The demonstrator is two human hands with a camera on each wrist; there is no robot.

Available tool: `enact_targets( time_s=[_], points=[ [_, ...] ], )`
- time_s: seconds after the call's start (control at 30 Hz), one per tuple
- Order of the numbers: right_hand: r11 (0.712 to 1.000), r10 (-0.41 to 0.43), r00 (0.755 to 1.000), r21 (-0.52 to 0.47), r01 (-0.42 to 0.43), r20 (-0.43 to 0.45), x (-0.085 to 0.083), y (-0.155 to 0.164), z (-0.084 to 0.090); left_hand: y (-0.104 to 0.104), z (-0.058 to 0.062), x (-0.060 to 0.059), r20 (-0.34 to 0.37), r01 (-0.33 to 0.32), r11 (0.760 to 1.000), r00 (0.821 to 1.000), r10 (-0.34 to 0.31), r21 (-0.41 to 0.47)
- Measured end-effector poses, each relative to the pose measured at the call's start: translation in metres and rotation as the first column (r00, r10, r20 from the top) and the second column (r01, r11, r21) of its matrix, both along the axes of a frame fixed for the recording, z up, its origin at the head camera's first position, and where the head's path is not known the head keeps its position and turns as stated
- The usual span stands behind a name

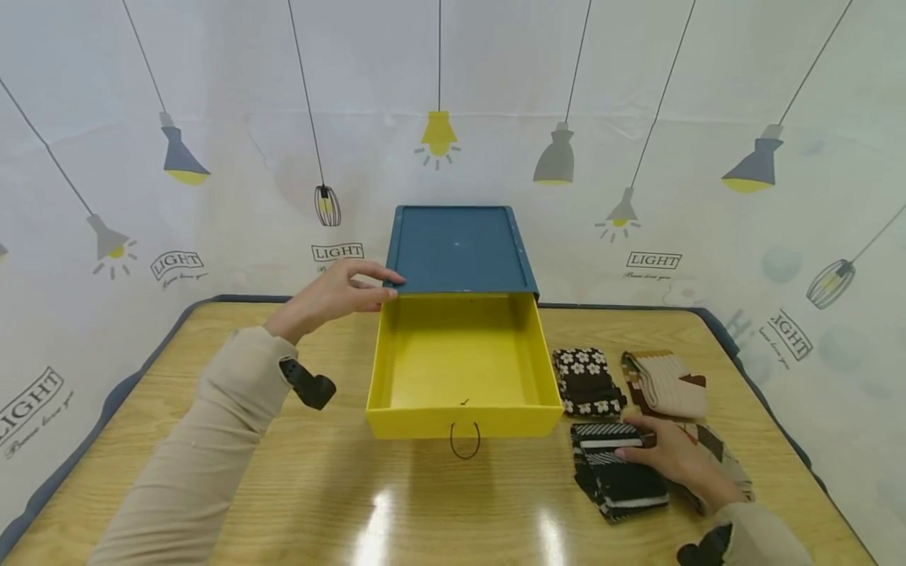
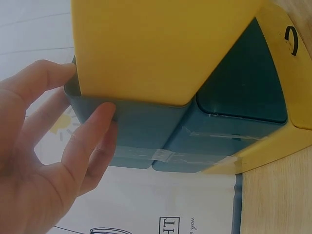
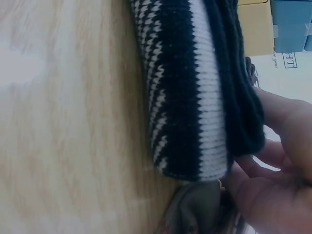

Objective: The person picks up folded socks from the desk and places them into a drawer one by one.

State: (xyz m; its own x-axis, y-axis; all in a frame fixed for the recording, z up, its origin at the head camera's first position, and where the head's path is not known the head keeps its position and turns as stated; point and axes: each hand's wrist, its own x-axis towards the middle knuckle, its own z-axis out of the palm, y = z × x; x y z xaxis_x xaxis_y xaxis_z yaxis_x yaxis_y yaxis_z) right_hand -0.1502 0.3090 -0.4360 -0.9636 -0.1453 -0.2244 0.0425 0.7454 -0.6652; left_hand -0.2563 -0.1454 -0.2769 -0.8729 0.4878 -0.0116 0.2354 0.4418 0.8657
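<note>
A blue drawer unit (image 1: pixel 456 248) stands at the back, its yellow drawer (image 1: pixel 465 424) pulled out and bare inside. My left hand (image 1: pixel 340 295) holds the unit's front left corner, one finger over the top edge; the left wrist view shows fingertips (image 2: pixel 108 109) against the blue casing. At the right, my right hand (image 1: pixel 679 456) pinches the side edge of folded black-and-white striped knit socks (image 1: pixel 612 472). In the right wrist view, the socks' dark folded end (image 3: pixel 246 131) lies between its fingers and thumb. Beige patterned folded socks (image 1: pixel 722 456) are partly hidden behind this hand.
Black flowered folded socks (image 1: pixel 583 377) and cream ribbed folded socks (image 1: pixel 665 385) lie farther back. Beneath the open drawer is a second, closed yellow drawer (image 2: pixel 275 63) with a black loop handle. A curtain (image 1: pixel 248 157) printed with lamps hangs behind the wooden table (image 1: pixel 297 487).
</note>
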Motion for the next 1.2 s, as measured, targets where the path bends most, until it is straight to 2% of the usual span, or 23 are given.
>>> enact_targets(
  time_s=[0.17,0.27,0.4,0.53,0.67,0.93,1.1,1.2],
  points=[
    [0.998,-0.04,0.999,0.049,0.041,-0.013,0.0,-0.001,-0.003,0.0,0.0,0.0,-0.002,0.002,1.0,1.0,-0.002,0.003],
    [0.998,-0.037,0.999,0.047,0.038,-0.011,0.001,-0.001,-0.002,0.0,0.0,0.0,-0.002,0.004,1.0,1.0,-0.004,0.001],
    [1.0,-0.023,1.0,0.013,0.023,-0.006,0.002,0.0,-0.003,0.001,0.0,0.0,-0.001,0.0,1.0,1.0,0.0,0.003],
    [1.0,0.017,0.999,-0.02,-0.018,-0.045,0.003,0.002,-0.005,0.001,0.0,0.0,-0.001,0.002,1.0,1.0,-0.002,0.008],
    [0.999,0.005,0.999,-0.037,-0.007,-0.046,0.005,-0.001,-0.004,0.001,0.0,0.001,0.002,0.004,1.0,1.0,-0.004,0.008],
    [0.999,0.04,0.985,0.008,-0.039,-0.167,0.008,-0.004,-0.005,0.0,-0.001,0.002,0.003,-0.002,1.0,1.0,0.002,0.012],
    [0.987,0.1,0.966,-0.096,-0.126,-0.238,0.009,-0.002,-0.005,0.0,0.0,0.002,0.001,-0.006,1.0,1.0,0.006,0.006],
    [0.973,0.112,0.963,-0.17,-0.156,-0.246,0.01,-0.002,-0.004,0.0,0.0,0.001,-0.001,-0.007,1.0,1.0,0.007,0.007]
  ],
)
